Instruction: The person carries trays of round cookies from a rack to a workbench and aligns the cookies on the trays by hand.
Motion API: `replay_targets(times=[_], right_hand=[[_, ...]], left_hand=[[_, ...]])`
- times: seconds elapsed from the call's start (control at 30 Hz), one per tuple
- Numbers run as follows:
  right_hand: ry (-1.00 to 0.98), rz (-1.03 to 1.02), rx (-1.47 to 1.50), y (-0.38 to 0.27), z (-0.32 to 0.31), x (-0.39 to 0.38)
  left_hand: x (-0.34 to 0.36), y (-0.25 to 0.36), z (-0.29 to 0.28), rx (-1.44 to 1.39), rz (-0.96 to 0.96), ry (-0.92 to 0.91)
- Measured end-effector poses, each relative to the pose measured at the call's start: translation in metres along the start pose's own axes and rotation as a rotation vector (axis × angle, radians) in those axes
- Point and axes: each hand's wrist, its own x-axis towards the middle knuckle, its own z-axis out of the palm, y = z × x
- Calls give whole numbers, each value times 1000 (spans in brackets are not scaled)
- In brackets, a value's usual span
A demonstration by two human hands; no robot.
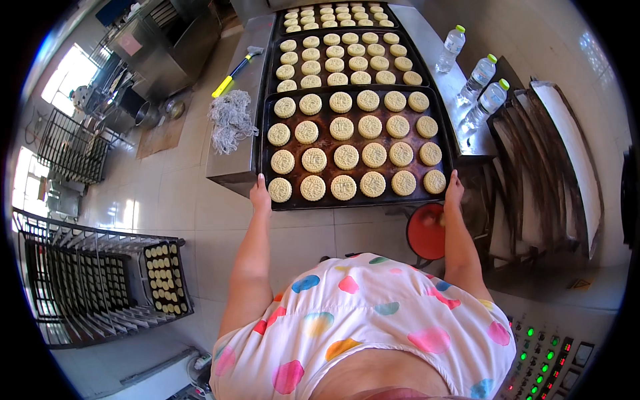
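A dark baking tray (pixel 360 204) bears rows of round, pale pastries (pixel 346 157) with stamped tops and fluted edges. My left hand (pixel 261 195) grips its near left corner, and my right hand (pixel 454 189) has hold of the near right corner. Both sets of fingers are partly hidden by the tray's sides. The tray's near end juts toward me past the metal counter, above the floor. Its far edge meets a second tray of the same pastries (pixel 358 63), and another full tray (pixel 328 17) lies beyond that.
Left of the trays, a grey string rag (pixel 232 121) and a scraper with a yellow handle (pixel 227 83) lie on the metal ledge. Bottles (pixel 451 48) stand along the right ledge. A red round stool (pixel 427 231) is below my right forearm. A rack (pixel 100 280) holding trays stands at left.
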Motion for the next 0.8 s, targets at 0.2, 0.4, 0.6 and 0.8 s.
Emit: replay_targets(times=[0.2,0.4,0.6,0.8], right_hand=[[-12,-76,10,-1,5,0],[4,-39,-56,3,14,4],[-55,-32,-36,-10,23,17],[-48,14,-103,8,-13,3]], left_hand=[[11,-8,0,27,54,-14],[24,-19,-1,175,89,20],[21,-15,4,174,70,25],[-7,-23,-5,348,100,21]])
